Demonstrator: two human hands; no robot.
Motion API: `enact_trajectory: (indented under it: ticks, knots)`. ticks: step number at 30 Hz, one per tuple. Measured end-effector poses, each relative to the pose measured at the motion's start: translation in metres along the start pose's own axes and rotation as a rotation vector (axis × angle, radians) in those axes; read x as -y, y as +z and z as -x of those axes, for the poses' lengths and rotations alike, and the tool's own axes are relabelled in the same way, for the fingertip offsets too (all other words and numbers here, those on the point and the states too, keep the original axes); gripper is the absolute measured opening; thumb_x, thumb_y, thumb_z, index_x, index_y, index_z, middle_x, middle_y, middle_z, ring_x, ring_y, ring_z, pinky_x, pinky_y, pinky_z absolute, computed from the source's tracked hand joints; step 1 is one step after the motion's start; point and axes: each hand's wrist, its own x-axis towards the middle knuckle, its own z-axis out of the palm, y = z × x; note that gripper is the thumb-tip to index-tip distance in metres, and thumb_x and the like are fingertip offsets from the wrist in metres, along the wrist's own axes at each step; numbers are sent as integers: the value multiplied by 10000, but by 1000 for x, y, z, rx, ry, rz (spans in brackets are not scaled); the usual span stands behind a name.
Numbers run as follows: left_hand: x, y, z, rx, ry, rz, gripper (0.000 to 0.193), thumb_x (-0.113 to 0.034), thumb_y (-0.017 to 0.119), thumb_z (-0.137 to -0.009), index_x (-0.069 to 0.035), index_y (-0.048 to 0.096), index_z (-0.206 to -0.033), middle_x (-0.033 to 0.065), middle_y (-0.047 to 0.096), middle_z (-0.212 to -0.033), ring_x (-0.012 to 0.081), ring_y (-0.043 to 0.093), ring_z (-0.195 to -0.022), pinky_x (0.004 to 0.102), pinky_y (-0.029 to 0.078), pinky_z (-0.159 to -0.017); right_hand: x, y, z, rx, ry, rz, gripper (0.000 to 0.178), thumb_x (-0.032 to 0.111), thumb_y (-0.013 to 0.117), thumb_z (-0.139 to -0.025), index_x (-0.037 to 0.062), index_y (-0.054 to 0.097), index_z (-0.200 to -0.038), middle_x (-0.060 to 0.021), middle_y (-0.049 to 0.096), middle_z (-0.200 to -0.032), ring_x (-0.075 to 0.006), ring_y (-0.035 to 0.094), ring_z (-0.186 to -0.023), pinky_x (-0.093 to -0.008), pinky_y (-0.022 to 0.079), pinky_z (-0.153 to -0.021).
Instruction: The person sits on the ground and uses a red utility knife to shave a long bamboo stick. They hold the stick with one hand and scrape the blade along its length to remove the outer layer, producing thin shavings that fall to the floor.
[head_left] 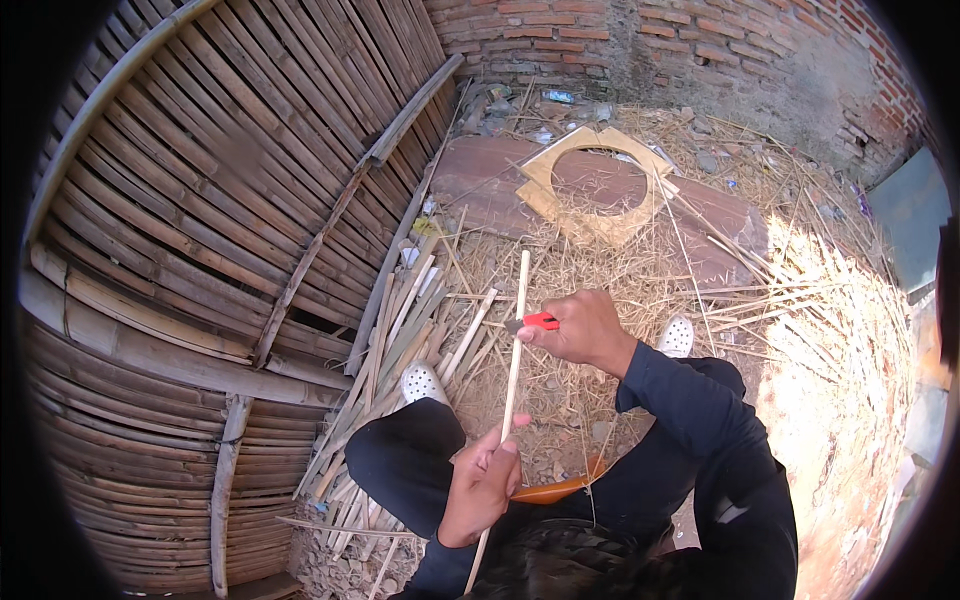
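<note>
A long, pale bamboo strip [512, 385] runs from my lap up and away between my knees. Low on the strip, my left hand [482, 485] is closed around it. Farther up, my right hand [580, 330] grips a red-handled cutter knife [541, 321], its dark blade lying against the strip near the far end. The right thumb rests close to where blade and strip meet. Most of the knife's handle is hidden inside the right fist.
Split bamboo pieces [385, 345] lie heaped by my left foot, and shavings [600, 275] cover the ground ahead. Beyond sits a wooden frame with a round hole [540, 195] on a brown board [470, 180]. A bamboo wall [220, 200] rises at left, a brick wall [720, 45] behind.
</note>
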Motion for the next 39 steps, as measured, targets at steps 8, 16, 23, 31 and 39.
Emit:
enact_trajectory:
  ticks: [8,16,23,31,39]
  knots:
    - [-6,-3,1,13,-65,191,331,-133,405,-1020,41,475,-1292,-47,337,-505,44,261,-380,210,250,-417,21,11,23,22,-83,-68,633,738,541,-789,149,693,-613,-84,572,-486,-277,583,-438,-378,430,-421]
    - [-4,6,10,47,-88,206,337,-132,406,-1023,37,460,-1309,-48,326,-505,45,242,-381,213,257,-425,-13,5,-8,-54,82,22,626,692,566,-801,104,683,-617,-115,573,-491,-291,601,-464,-403,454,-447]
    - [-4,-6,8,31,-67,209,338,-142,402,-1024,52,465,-1294,-47,336,-500,44,259,-375,219,276,-437,21,8,17,18,-64,-50,629,726,540,-802,141,684,-621,-94,563,-476,-286,598,-458,-397,449,-445]
    - [-8,6,28,294,-210,313,395,-155,406,-1035,45,408,-1376,-45,342,-549,43,289,-466,208,279,-485,-129,-23,-46,-188,587,182,823,752,364,-879,41,597,-537,-152,485,-441,-307,564,-458,-424,397,-438]
    - [-7,-14,-2,146,-104,500,337,-159,356,-1027,20,479,-1285,-46,348,-497,43,257,-344,219,289,-445,6,-16,13,-76,-109,-83,683,729,534,-804,96,627,-568,-103,534,-466,-279,577,-442,-389,428,-439]
